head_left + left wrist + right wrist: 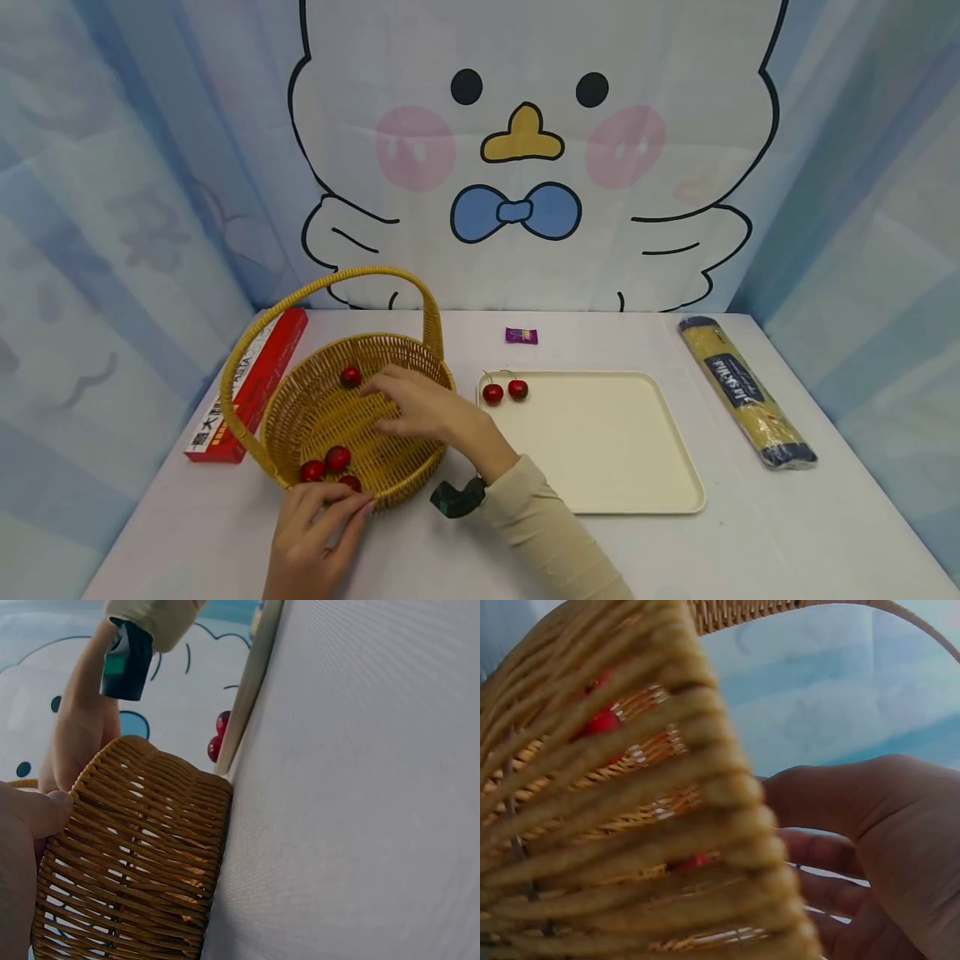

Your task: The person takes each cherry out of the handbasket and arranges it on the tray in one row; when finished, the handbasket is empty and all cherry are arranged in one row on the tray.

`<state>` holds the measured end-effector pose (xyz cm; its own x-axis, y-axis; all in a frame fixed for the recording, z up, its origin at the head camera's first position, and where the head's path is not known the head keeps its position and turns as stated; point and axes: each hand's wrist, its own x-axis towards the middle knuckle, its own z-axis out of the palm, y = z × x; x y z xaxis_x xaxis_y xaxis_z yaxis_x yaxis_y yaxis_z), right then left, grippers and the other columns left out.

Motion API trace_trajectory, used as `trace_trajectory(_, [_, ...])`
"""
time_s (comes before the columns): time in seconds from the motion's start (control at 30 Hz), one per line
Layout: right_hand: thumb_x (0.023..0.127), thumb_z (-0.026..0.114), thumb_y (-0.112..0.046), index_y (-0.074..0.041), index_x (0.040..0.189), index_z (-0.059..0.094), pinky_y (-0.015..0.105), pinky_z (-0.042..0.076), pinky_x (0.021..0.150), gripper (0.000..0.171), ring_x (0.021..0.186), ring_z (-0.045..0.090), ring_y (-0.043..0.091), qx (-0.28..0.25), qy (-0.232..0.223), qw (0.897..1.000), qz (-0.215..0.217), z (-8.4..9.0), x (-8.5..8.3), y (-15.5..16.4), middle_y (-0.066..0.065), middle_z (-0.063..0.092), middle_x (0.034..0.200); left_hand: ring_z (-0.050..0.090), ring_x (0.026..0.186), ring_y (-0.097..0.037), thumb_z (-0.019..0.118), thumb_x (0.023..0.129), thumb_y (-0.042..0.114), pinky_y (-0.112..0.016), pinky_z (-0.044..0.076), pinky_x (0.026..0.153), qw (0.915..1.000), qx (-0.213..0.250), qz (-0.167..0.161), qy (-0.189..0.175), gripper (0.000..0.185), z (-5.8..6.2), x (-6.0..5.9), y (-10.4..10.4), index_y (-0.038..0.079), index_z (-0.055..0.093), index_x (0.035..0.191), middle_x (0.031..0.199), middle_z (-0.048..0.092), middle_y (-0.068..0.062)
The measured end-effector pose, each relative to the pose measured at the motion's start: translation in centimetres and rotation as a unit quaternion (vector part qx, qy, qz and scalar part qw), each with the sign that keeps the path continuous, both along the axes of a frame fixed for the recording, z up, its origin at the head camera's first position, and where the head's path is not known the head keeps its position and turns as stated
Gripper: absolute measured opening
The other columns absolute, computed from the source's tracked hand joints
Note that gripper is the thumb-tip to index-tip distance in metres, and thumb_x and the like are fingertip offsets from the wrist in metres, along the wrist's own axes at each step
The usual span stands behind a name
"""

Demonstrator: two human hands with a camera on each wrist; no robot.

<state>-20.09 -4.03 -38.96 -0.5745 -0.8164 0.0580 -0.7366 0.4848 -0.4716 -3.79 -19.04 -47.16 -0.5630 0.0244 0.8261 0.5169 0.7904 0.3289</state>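
Note:
A woven wicker basket (322, 417) with a hoop handle stands left of centre and holds several red cherries (337, 457). My right hand (390, 400) reaches over the basket's right rim, its fingers loosely stretched toward a single cherry (350, 377) at the back and holding nothing. My left hand (341, 502) grips the basket's near rim, its thumb (34, 814) pressed on the weave (142, 855). The right wrist view shows the palm (885, 847) beside the basket wall (630, 787). Two cherries (505, 392) lie in the far-left corner of a cream tray (615, 442).
A red box (247, 387) lies along the table's left edge behind the basket. A small purple wrapper (521, 336) sits behind the tray. A long pack of spaghetti (746, 392) lies at the far right. A cartoon-printed curtain (525, 150) closes the back.

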Motion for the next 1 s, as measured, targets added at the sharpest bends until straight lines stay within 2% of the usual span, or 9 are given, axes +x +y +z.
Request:
trace_trajectory(0.23, [0.096, 0.069, -0.023, -0.018, 0.139, 0.057, 0.024, 0.046, 0.105, 0.045, 0.127, 0.056, 0.013, 0.03, -0.008, 0.999, 0.021, -1.0, 0.1, -1.5, 0.001, 0.054, 0.143, 0.052, 0.085, -0.017, 0.052, 0.101, 0.048, -0.027, 0.036, 0.084, 0.9992, -0.002, 0.004, -0.04, 0.052, 0.4, 0.4, 0.0, 0.007, 0.08, 0.085, 0.087, 0.066, 0.0])
trace_trajectory(0.4, [0.095, 0.071, -0.023, -0.019, 0.14, 0.057, 0.024, 0.042, 0.11, 0.047, 0.134, 0.052, 0.012, 0.056, -0.009, 0.998, 0.039, -1.6, 0.6, -2.5, 0.0, 0.053, 0.144, 0.051, 0.085, -0.017, 0.054, 0.101, 0.047, -0.027, 0.035, 0.084, 0.9988, -0.002, 0.005, -0.05, 0.05, 0.5, 0.5, 0.0, 0.007, 0.08, 0.085, 0.087, 0.066, 0.0])
trace_trajectory(0.57, [0.096, 0.069, -0.02, -0.023, 0.137, 0.06, 0.022, 0.043, 0.107, 0.042, 0.131, 0.053, 0.008, 0.087, -0.017, 0.994, 0.063, -2.2, 1.1, -3.2, -0.004, 0.054, 0.142, 0.05, 0.087, -0.016, 0.052, 0.101, 0.047, -0.026, 0.034, 0.085, 0.9978, -0.001, 0.005, -0.066, 0.051, 0.6, 0.7, 0.0, 0.007, 0.08, 0.086, 0.087, 0.065, 0.0])
trace_trajectory(0.73, [0.095, 0.07, -0.02, -0.025, 0.134, 0.063, 0.018, 0.045, 0.102, 0.04, 0.122, 0.056, 0.004, 0.109, -0.007, 0.991, 0.082, -2.6, 1.3, -3.6, -0.007, 0.057, 0.135, 0.049, 0.087, -0.015, 0.051, 0.102, 0.048, -0.024, 0.034, 0.086, 0.9977, -0.004, 0.005, -0.067, 0.053, 0.6, 0.7, 0.1, 0.007, 0.08, 0.085, 0.088, 0.065, 0.0])
trace_trajectory(1.0, [0.094, 0.072, -0.019, -0.025, 0.132, 0.064, 0.015, 0.045, 0.098, 0.039, 0.115, 0.058, 0.002, 0.117, -0.008, 0.987, 0.111, -2.9, 1.6, -4.0, -0.009, 0.061, 0.128, 0.05, 0.087, -0.015, 0.053, 0.101, 0.046, -0.024, 0.035, 0.085, 0.9981, -0.001, 0.004, -0.061, 0.051, 0.6, 0.6, 0.0, 0.006, 0.079, 0.084, 0.088, 0.065, -0.001])
